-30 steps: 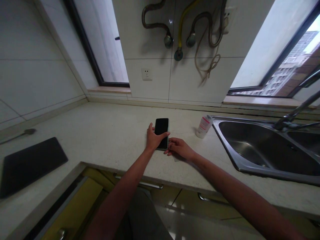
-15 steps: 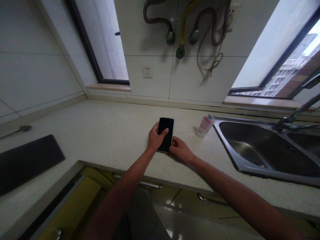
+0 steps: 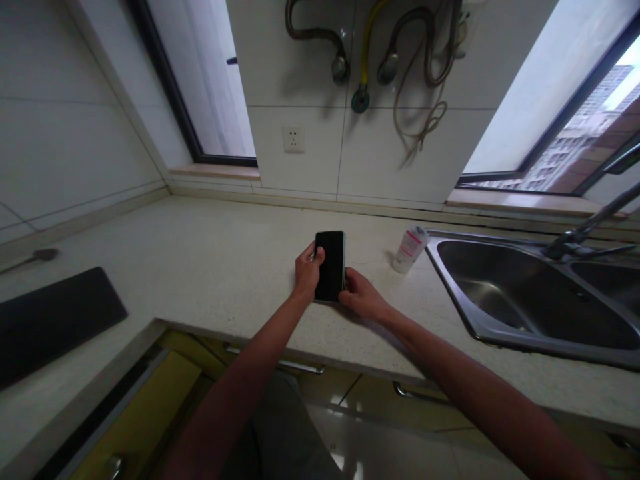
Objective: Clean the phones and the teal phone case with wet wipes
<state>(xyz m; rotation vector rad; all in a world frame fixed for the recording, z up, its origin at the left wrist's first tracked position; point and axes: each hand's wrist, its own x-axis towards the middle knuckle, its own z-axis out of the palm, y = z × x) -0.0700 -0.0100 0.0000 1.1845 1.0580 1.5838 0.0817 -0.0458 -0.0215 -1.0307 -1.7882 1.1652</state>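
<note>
A smartphone with a dark screen is held upright-on between both hands over the pale countertop. My left hand grips its left edge, the thumb lying at the border of the screen and the fingers hidden behind. At the lower right edge, my right hand pinches the phone between thumb and curled fingers. To the right of the hands stands a white plastic tube with red print, leaning slightly.
A steel sink with a tap takes up the right side. A black flat panel lies at the left, near a long-handled tool. Hoses hang from the tiled wall, beside a socket. Drawer handles line the counter's front.
My left thumb has drawn back from the middle of the screen to the phone's left edge. The right hand keeps its place at the lower right edge.
</note>
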